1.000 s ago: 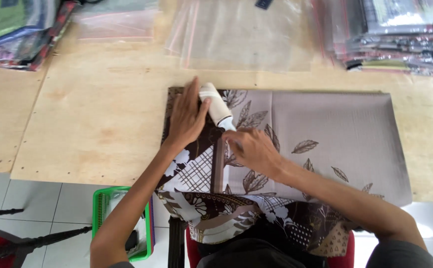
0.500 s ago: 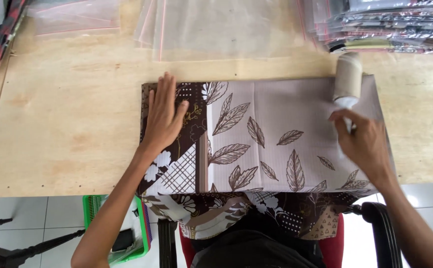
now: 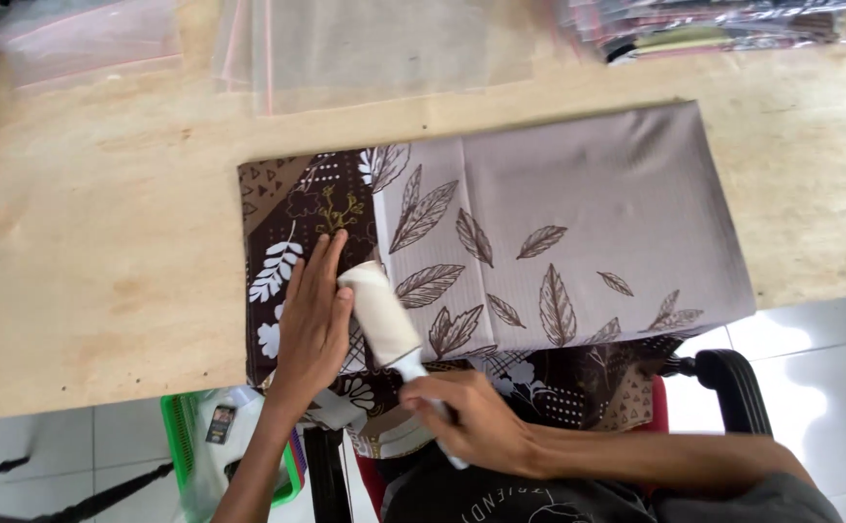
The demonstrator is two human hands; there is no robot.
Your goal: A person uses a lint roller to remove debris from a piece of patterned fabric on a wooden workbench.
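Since half a second ago we have swept the lint roller (image 3: 381, 313) from the cloth's far right corner back to its left, near edge. At 9 o'clock the wooden table (image 3: 103, 242) lies bare beyond the folded patterned cloth (image 3: 559, 223); clear plastic bags (image 3: 365, 48) sit at 12. Our left hand (image 3: 313, 315) presses flat, fingers spread, on the dark patterned part, touching the roller's side. Our right hand (image 3: 476, 421) closes around the roller's handle, below the table's near edge.
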